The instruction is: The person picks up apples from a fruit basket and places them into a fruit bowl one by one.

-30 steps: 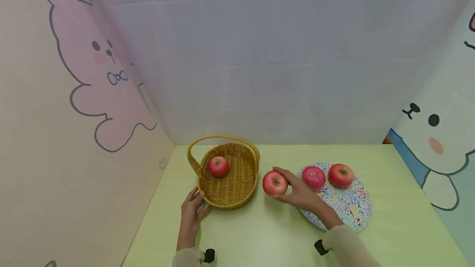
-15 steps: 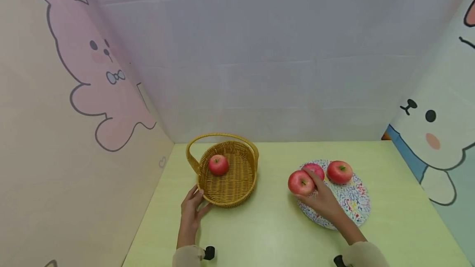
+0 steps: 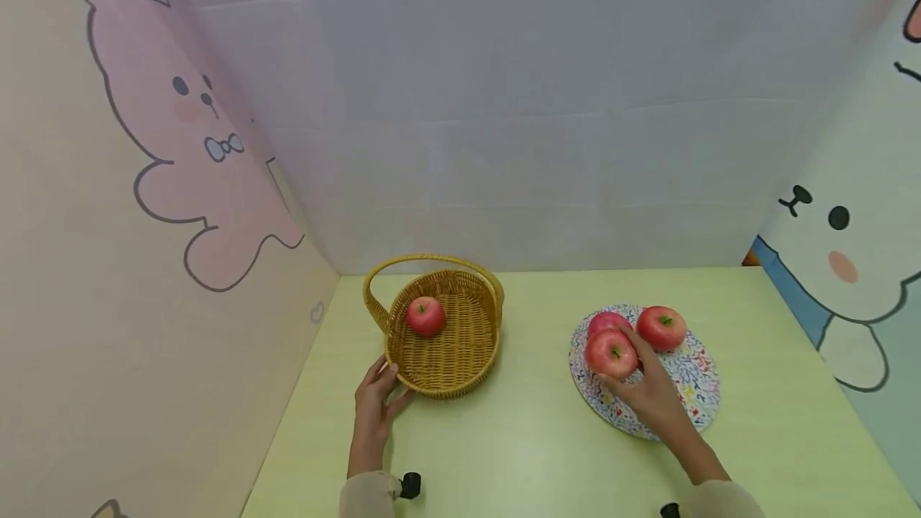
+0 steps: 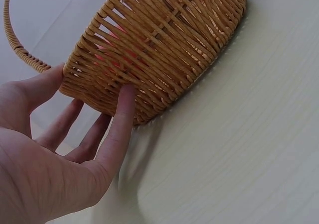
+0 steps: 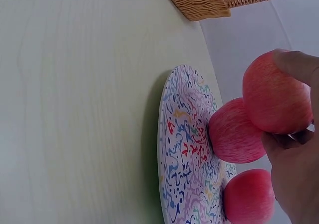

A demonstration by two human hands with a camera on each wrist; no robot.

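Observation:
My right hand (image 3: 651,398) grips a red apple (image 3: 612,353) between thumb and fingers above the left part of a patterned plate (image 3: 694,394). The held apple overlaps a pinker apple (image 3: 608,321) behind it in the head view. Another red apple (image 3: 661,328) sits at the plate's far side. My left hand (image 3: 372,406) touches the near left side of a woven basket (image 3: 446,370). In the left wrist view, one fingertip meets the rim and another straight finger (image 4: 122,114) presses the outer wall. Inside the basket, at its left, lies one apple (image 3: 426,316).
The basket's arched handle (image 3: 432,259) rises over its far side. Both things stand on a pale yellow-green table (image 3: 518,438). A whitish wall (image 3: 504,142) closes off the back, with cartoon-printed panels (image 3: 216,206) at the left and right.
My right hand has carried its apple rightward, from between the basket and the plate to above the plate. My left hand has stayed at the basket.

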